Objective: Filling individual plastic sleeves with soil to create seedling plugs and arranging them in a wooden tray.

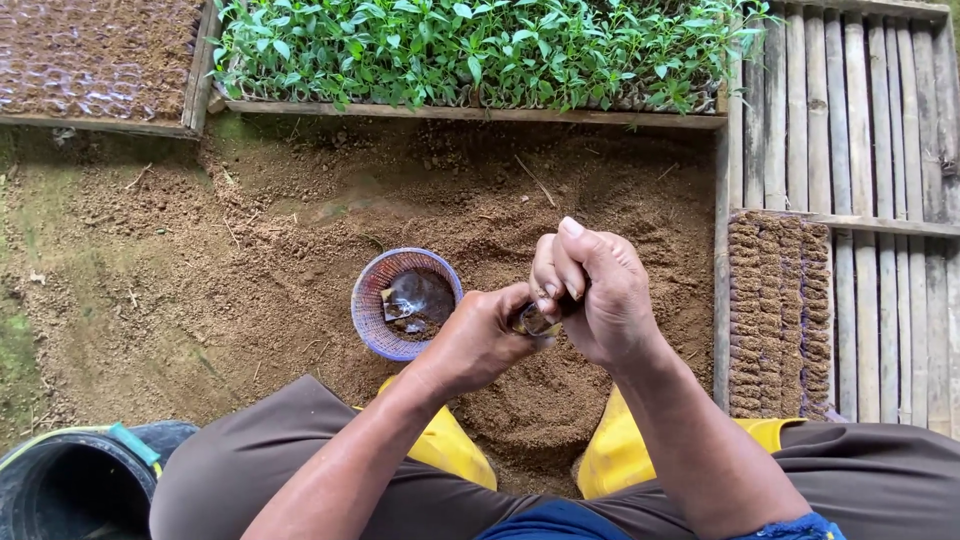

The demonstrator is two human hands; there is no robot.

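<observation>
Both hands meet over the loose soil [560,400]: left hand [480,340] and right hand [595,290] each clenched on a small soil-filled bag [533,321], mostly hidden between them. Just left sits a purple woven basket [405,303] holding soil and a plastic scrap. Seedling tray [470,50] beyond; filled bags [778,310] stacked at right.

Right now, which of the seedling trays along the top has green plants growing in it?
The middle wooden tray, packed with leafy green seedlings. The tray at the top left shows only brown soil-filled pockets, no green.
</observation>
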